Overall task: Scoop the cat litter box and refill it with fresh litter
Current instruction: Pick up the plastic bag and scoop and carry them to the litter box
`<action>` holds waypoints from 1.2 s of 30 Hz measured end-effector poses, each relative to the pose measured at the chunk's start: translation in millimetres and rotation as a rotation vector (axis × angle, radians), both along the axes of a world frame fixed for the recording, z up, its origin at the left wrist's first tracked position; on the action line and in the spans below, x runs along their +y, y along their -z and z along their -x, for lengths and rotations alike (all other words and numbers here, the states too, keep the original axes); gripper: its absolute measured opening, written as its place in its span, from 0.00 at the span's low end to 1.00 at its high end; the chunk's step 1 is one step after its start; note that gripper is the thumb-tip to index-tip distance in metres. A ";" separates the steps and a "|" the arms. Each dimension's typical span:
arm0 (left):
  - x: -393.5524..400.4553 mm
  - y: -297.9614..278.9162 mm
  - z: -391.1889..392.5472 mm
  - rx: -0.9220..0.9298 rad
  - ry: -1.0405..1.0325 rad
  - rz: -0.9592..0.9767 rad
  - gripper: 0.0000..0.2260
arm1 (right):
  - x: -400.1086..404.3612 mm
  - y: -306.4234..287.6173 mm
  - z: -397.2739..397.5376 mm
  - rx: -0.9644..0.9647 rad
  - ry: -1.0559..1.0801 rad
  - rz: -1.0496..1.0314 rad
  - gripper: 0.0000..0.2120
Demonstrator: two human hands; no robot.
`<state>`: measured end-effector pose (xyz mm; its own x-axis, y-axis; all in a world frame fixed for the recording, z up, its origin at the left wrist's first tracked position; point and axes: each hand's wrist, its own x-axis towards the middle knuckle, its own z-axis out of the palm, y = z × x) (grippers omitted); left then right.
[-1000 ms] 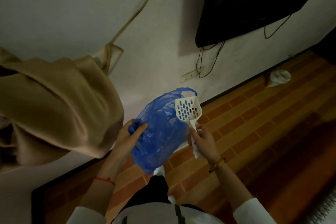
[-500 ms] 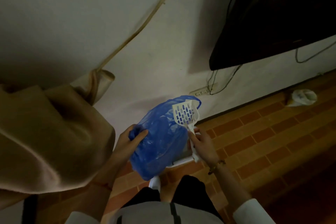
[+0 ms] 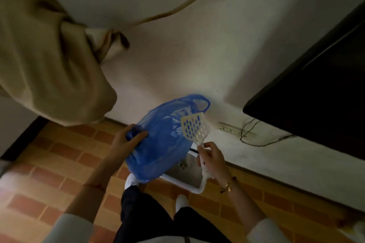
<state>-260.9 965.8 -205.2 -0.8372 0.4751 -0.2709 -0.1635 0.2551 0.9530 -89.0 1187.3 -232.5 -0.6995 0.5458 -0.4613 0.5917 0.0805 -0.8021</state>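
Left hand (image 3: 126, 142) gripped blue bag (image 3: 160, 144) above litter box (image 3: 185, 175); right hand (image 3: 212, 159) gripped scoop (image 3: 195, 127), apparently empty. Scooping seemingly underway; refill not begun.

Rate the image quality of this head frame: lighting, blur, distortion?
Head view: dim and underexposed; the black wall-mounted screen shows no detail. Motion blur smears the lower-left floor and the tan curtain. Wide-angle lens bends the skirting line. The translucent blue plastic bag and white slotted plastic scoop stay readable.
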 end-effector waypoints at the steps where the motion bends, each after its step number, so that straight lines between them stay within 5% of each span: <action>1: -1.0 1.5 -7.3 -0.001 -0.045 -0.010 0.06 | 5.8 1.6 0.8 -0.004 -0.040 0.003 0.12; 5: -9.3 5.9 -26.8 -0.081 -0.122 -0.071 0.14 | 17.2 10.7 12.9 -0.056 -0.174 -0.016 0.13; 12: -27.5 34.1 -33.6 -0.135 -0.272 -0.074 0.12 | 4.7 42.8 54.1 -0.041 -0.360 0.036 0.10; 20: -44.8 136.1 -17.0 -0.122 -0.353 -0.065 0.14 | -13.7 145.5 106.2 0.016 -0.463 0.096 0.09; 36: -92.1 548.0 17.8 -0.274 -0.559 -0.250 0.16 | -45.2 546.4 186.9 0.039 -0.666 0.141 0.11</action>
<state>-278.7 873.7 -753.2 -0.8921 0.0661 -0.4469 -0.4516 -0.1615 0.8775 -275.9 1142.2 -778.9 -0.8830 -0.0708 -0.4640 0.4225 0.3106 -0.8515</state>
